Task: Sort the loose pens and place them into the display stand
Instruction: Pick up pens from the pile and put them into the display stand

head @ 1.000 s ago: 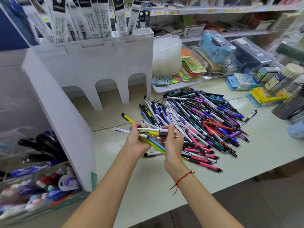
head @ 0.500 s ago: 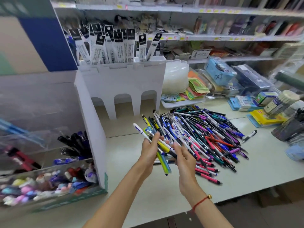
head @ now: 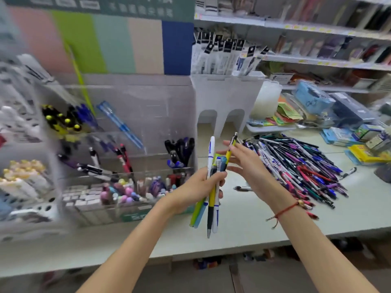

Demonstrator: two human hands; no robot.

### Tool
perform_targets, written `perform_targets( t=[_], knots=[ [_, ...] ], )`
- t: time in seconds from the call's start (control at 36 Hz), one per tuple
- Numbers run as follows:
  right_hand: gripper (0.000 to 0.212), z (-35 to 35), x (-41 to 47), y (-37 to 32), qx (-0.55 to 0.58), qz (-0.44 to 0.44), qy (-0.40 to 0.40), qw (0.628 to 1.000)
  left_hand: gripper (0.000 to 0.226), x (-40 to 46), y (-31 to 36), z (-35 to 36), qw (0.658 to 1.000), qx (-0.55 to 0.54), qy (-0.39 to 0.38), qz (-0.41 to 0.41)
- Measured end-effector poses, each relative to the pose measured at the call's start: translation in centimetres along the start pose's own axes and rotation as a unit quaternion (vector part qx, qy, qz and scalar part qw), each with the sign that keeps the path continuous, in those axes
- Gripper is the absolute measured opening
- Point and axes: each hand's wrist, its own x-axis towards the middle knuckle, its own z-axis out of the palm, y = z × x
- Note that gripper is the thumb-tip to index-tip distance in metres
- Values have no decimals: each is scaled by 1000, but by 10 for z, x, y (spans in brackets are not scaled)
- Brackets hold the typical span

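Note:
My left hand (head: 196,189) grips an upright bundle of pens (head: 211,199), yellow, green, blue and white, above the pale green counter. My right hand (head: 246,163) is beside the bundle's top with straight fingers, a yellow and black pen (head: 231,145) resting against them. The big pile of loose pens (head: 296,166) lies on the counter to the right. The clear tiered display stand (head: 127,149) is at the left, its compartments holding black, blue, red and yellow-capped pens. One loose pen (head: 242,188) lies near my right wrist.
A white arched divider (head: 224,98) with packaged refills stands behind the hands. Boxes, coloured packets and a white tray crowd the back right under shop shelves. A yellow pack (head: 364,155) sits at the far right. A white perforated basket (head: 27,166) of small items is far left.
The view has swung left toward the display stand. The bundle, held crosswise low over the pile before, now stands upright in my left hand, and my right hand has opened beside it.

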Motion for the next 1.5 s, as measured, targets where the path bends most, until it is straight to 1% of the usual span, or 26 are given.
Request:
perform_targets(
  t=[0.08,0.14,0.25,0.36,0.44,0.47,0.56,0.61,0.67,0.72,0.78,0.81,0.89,0.94,1.03,1.08,1.14,1.19,1.25,1.28,1.31,1.39,1.42,1.44,1.47,1.5],
  knots=[
    [24,45,-14,-2,-18,-17,-26,999,20,-34,-6,-39,999,21,26,17],
    [19,78,-24,-4,-9,-26,-37,999,24,-56,-10,-64,998,24,51,23],
    [15,138,-37,-7,10,-54,-28,998,28,-93,-21,-112,994,41,101,11],
    [17,182,-46,-13,8,-97,8,995,20,-122,-27,-148,989,-35,145,17],
    [14,207,-50,-24,36,-138,36,989,11,-142,-22,-165,979,-108,160,57],
    [13,214,-51,-29,46,-154,50,986,12,-148,-21,-171,973,-119,182,74],
    [8,233,-49,-48,53,-200,90,974,28,-161,-25,-187,943,-135,285,107],
    [8,247,-44,-61,46,-234,110,965,25,-169,-32,-195,917,-176,340,117],
    [9,264,-36,-69,31,-261,121,957,22,-174,-40,-198,893,-237,363,118],
    [6,279,-24,-72,-12,-280,135,950,19,-177,-45,-199,873,-303,366,108],
    [13,290,-12,-72,-50,-299,146,942,12,-179,-46,-201,847,-382,351,113],
    [13,294,-7,-73,-65,-310,150,936,9,-180,-46,-203,833,-419,339,121],
    [14,305,7,-73,-102,-337,173,920,20,-180,-48,-211,786,-520,305,134],
    [29,310,15,-72,-132,-353,183,908,27,-180,-50,-215,768,-555,287,143],
    [49,315,23,-70,-232,-387,167,877,34,-180,-51,-215,766,-558,283,145],
    [60,317,25,-68,-299,-391,172,853,27,-180,-51,-213,775,-543,289,146],
    [63,318,28,-66,-333,-394,180,837,18,-181,-49,-213,787,-520,295,149],
    [53,318,28,-64,-365,-415,189,812,16,-182,-47,-213,800,-497,307,140],
    [31,318,28,-59,-400,-451,193,774,16,-183,-47,-214,805,-484,314,135],
    [20,319,28,-56,-413,-460,192,762,18,-183,-47,-215,807,-482,315,133],
    [18,320,27,-53,-427,-457,189,757,21,-184,-48,-215,807,-481,315,130],
    [21,319,25,-50,-441,-434,182,764,25,-185,-45,-215,806,-482,322,123],
    [21,317,24,-51,-439,-425,180,771,24,-185,-44,-215,806,-479,326,123],
    [26,316,21,-53,-437,-415,170,780,23,-184,-42,-214,805,-476,328,128],
    [34,314,17,-53,-426,-401,152,796,23,-184,-40,-213,805,-473,332,135],
    [40,312,11,-53,-401,-384,131,822,24,-183,-38,-212,805,-469,335,141]
  ],
)
